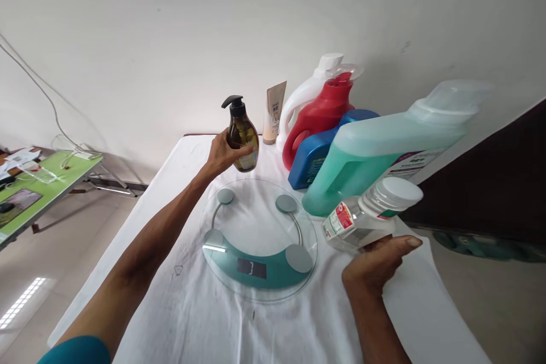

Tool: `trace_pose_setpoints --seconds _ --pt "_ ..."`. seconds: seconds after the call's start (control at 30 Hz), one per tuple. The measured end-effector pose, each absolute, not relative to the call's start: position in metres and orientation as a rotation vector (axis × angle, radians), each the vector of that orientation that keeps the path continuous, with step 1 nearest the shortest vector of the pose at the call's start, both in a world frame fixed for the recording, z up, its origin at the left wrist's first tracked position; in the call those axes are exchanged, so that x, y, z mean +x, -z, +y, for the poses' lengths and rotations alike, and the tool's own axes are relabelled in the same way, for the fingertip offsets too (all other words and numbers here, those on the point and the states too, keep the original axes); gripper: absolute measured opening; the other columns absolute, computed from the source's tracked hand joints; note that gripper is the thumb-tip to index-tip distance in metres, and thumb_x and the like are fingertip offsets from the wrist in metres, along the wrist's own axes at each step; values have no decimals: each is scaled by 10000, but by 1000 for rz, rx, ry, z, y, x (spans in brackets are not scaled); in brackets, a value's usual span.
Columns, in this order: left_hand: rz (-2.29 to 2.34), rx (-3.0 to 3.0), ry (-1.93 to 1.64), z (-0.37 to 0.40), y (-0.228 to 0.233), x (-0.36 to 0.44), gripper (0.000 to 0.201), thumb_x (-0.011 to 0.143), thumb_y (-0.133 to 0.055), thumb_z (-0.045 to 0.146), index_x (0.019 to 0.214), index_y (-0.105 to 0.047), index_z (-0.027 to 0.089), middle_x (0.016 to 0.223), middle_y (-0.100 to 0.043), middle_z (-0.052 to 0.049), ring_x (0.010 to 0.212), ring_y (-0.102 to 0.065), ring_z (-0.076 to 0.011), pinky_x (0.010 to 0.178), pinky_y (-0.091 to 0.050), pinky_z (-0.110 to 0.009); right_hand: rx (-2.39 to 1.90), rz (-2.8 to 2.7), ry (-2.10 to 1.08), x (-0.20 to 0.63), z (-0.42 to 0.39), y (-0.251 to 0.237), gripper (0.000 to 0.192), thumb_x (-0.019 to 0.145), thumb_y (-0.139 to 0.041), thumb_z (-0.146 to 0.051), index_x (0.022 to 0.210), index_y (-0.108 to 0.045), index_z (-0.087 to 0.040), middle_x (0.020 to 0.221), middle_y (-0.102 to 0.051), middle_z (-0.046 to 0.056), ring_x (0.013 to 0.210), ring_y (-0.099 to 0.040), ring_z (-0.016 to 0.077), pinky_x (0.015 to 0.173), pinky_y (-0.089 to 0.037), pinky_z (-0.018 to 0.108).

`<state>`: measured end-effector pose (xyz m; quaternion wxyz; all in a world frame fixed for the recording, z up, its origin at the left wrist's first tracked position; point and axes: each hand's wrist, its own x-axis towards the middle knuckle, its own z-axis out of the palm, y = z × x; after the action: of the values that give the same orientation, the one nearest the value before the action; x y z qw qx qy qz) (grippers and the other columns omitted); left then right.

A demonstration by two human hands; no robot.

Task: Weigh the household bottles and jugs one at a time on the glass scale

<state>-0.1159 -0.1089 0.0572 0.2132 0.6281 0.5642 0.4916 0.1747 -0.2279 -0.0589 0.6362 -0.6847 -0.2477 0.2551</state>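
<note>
My left hand (pixel 226 153) is wrapped round a dark brown pump bottle (pixel 243 139) with a black pump head, beyond the far edge of a round glass bathroom scale (pixel 258 270). On the right, my right hand (pixel 379 261) is beside a clear plastic bottle (pixel 360 224) with a white cap and a red and white label. Its thumb sticks out away from the bottle, and the other fingers are partly hidden behind it. The scale has a teal band and a small dark display, with nothing standing on it.
Behind the clear bottle stands a large green liquid bottle (pixel 358 153). Next to it are a blue bottle (pixel 309 159), a red jug (pixel 322 111), a white jug (pixel 309 88) and a beige tube (pixel 273 116). A white cloth (pixel 179 307) covers the table. A green table (pixel 55 182) stands at left.
</note>
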Motion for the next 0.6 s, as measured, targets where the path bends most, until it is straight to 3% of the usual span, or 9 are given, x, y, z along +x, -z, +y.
trace_pose_setpoints --seconds 0.2,0.47,0.6 --pt "1427 1662 -1243 -196 -46 -111 454 667 -946 370 1013 -728 171 1004 -807 -67 937 -759 -265 776 -599 -343 -1724 -608 -579 172 -235 48 804 939 -67 -865 818 -565 -245 804 -648 128 836 -585 313 827 -507 484" --pt "1445 1703 -1138 -230 -27 -96 471 672 -950 404 1000 -690 188 981 -769 -48 883 -711 -230 748 -554 -325 -1718 -759 -557 175 -236 60 850 967 -96 -835 983 -643 -185 1107 -707 318 1129 -648 470 981 -475 570" --pt "1475 1764 -1113 -233 -26 -94 487 657 -959 417 978 -663 199 937 -745 -31 847 -683 -219 732 -527 -324 -1653 -896 -533 176 -238 61 908 995 -115 -828 1121 -702 -148 1132 -724 303 1183 -648 460 976 -494 550"
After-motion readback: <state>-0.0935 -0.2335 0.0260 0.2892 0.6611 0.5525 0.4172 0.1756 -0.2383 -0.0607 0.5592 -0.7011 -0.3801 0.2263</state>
